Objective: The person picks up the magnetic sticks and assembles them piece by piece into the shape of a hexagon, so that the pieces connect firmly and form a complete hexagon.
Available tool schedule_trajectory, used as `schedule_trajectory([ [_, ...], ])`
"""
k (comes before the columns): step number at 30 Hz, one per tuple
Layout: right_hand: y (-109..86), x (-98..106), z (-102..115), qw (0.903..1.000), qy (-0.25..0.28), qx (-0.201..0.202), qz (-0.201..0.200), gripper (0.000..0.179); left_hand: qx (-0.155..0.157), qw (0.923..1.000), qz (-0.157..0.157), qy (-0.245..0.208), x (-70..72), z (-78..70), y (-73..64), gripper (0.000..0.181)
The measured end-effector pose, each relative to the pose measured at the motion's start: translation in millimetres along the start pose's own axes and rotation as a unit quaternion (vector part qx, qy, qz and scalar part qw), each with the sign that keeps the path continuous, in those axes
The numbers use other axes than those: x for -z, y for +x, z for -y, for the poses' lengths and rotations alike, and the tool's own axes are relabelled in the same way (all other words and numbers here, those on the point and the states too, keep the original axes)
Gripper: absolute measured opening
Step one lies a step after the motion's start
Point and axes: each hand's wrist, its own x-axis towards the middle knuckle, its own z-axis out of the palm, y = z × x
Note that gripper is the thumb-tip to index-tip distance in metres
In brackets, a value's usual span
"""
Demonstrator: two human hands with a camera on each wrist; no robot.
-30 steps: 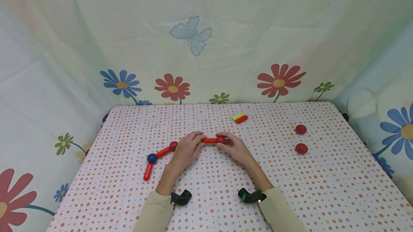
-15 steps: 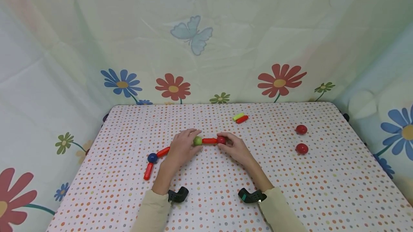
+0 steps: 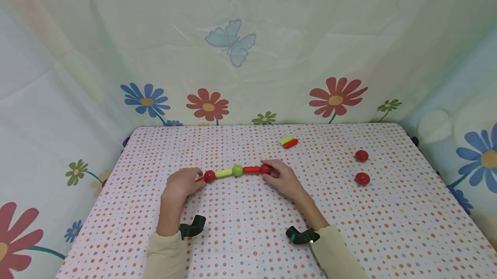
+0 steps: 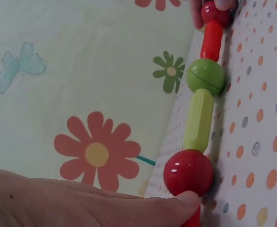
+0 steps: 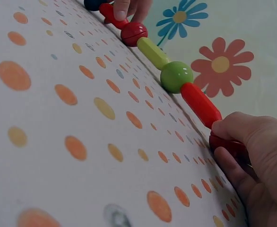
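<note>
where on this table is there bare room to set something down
Free patches of polka-dot tabletop: near middle, below the ball-and-rod chain; right side, past the two loose red balls; far left, beyond the left hand. Crowded: along the chain, which the left and right hand hold.

The left hand [image 4: 96, 207] holds a red rod [image 4: 194, 218] beside a glossy red ball [image 4: 189, 172]; a ribbed yellow-green rod [image 4: 199, 120] lies between this and a shiny green ball [image 4: 206, 75].
</note>
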Motion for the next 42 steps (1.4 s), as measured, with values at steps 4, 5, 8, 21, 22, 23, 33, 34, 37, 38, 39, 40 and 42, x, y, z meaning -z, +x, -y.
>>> schedule_trajectory([
  [4,0.3,0.1,0.4,1.0000,0.005,-0.002,0.004,0.045,0.018,0.9997,0.018,-0.005,3.2,-0.6,-3.2,0.033],
  [5,0.3,0.3,0.5,1.0000,0.006,-0.003,0.004,0.045,0.023,0.9995,0.022,-0.007,3.4,-1.4,-3.8,0.033],
  [8,0.5,0.7,0.6,0.9999,0.009,-0.002,0.005,0.045,0.026,0.9988,0.040,-0.011,3.7,-4.8,-5.8,0.033],
  [21,0.4,1.6,2.0,0.9999,0.005,0.013,0.005,0.044,-0.023,0.9961,0.076,-0.038,0.2,-17.0,-2.9,0.055],
  [22,0.4,1.6,2.0,0.9999,0.003,0.013,0.006,0.044,-0.020,0.9956,0.077,-0.048,-1.1,-18.1,-2.5,0.053],
  [23,0.3,1.6,2.1,0.9999,0.001,0.013,0.006,0.044,-0.016,0.9949,0.078,-0.062,-2.4,-19.7,-2.2,0.050],
  [33,1.4,0.8,2.2,0.9998,0.005,-0.002,0.018,0.044,-0.023,0.9997,-0.002,0.007,-13.0,-31.2,-0.7,0.030],
  [34,1.3,0.8,2.2,0.9998,0.004,0.000,0.018,0.044,-0.026,0.9996,-0.007,0.012,-13.8,-31.7,-0.2,0.029],
  [37,0.4,0.7,2.3,0.9999,0.001,0.005,0.016,0.044,-0.035,0.9993,-0.013,0.001,-16.4,-33.0,1.8,0.027],
  [38,0.2,0.6,2.2,0.9998,-0.001,0.006,0.016,0.044,-0.035,0.9993,-0.012,-0.006,-17.0,-33.4,2.3,0.026],
  [39,-0.1,0.6,2.2,0.9998,-0.003,0.008,0.016,0.044,-0.034,0.9993,-0.011,-0.011,-17.4,-33.8,2.6,0.026],
  [40,-0.3,0.6,2.1,0.9998,-0.003,0.008,0.015,0.044,-0.033,0.9993,-0.010,-0.015,-17.6,-34.3,2.9,0.025],
  [42,-0.6,0.8,1.8,0.9998,-0.003,0.010,0.014,0.045,-0.031,0.9991,-0.009,-0.026,-17.9,-34.9,3.1,0.024],
])
